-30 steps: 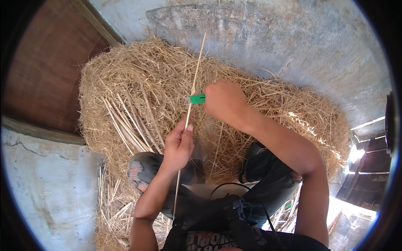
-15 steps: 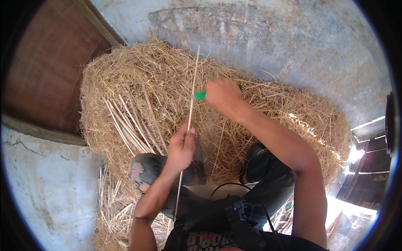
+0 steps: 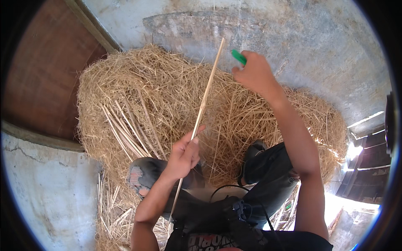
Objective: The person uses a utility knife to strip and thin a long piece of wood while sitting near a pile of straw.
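Note:
A long, thin bamboo strip (image 3: 208,88) slants upward in front of me, a node showing midway along it. My left hand (image 3: 183,154) is closed around its lower part, fingers and thumb pinching it, while the lower end runs down over my lap. To the right of the strip's top, apart from it, my right hand (image 3: 256,74) is closed on a green hand tool (image 3: 239,57). Only one end of this tool sticks out past the fingers; the rest is hidden in my fist, and I cannot make out a blade.
A large heap of shavings (image 3: 125,79) spreads before my knees against a grey wall (image 3: 301,37). Several pale strips (image 3: 127,129) lie on it near my left knee. A brown panel (image 3: 50,75) stands at the left. More strips (image 3: 113,201) lie beside my left thigh.
My right hand with the green tool has moved up and right, away from the strip. The strip's top has tilted to the right, and my left hand still grips it.

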Motion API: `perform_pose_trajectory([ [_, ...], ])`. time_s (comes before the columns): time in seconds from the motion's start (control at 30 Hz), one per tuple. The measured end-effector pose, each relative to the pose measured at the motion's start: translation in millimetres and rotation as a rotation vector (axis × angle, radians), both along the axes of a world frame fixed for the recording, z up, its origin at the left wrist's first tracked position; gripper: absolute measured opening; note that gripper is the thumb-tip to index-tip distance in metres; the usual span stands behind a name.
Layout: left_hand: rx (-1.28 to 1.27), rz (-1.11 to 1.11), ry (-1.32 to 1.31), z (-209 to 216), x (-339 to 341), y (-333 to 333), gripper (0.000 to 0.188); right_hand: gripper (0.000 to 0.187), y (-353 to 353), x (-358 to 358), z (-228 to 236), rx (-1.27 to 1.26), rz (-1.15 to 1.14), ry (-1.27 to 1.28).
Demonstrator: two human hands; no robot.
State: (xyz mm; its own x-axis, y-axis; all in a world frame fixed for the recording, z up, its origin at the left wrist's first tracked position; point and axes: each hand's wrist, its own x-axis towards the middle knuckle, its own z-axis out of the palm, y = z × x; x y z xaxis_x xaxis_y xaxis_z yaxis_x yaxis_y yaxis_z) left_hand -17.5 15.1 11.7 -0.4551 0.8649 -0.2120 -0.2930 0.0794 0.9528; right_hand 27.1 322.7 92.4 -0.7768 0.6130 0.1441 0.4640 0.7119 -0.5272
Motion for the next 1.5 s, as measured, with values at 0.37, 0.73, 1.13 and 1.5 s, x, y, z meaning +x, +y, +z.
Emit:
perform_pose_trajectory([
  [0.37, 0.022, 0.011, -0.154, 8, -7, -7, 0.049, 0.029, -63, 18, -8, -0.126, 0.445, 0.072],
  [0.73, 0.044, 0.017, -0.127, 6, -7, -7, 0.048, 0.025, -88, 21, -17, 0.050, 0.351, -0.211],
  [1.13, -0.090, 0.057, -0.048, 2, -5, -2, 0.042, 0.022, -72, -15, -54, 0.229, 0.253, -0.216],
  [1.5, 0.014, 0.028, 0.012, -10, -4, -21, 0.044, 0.027, 125, 38, -26, 0.380, -0.434, 0.027],
])
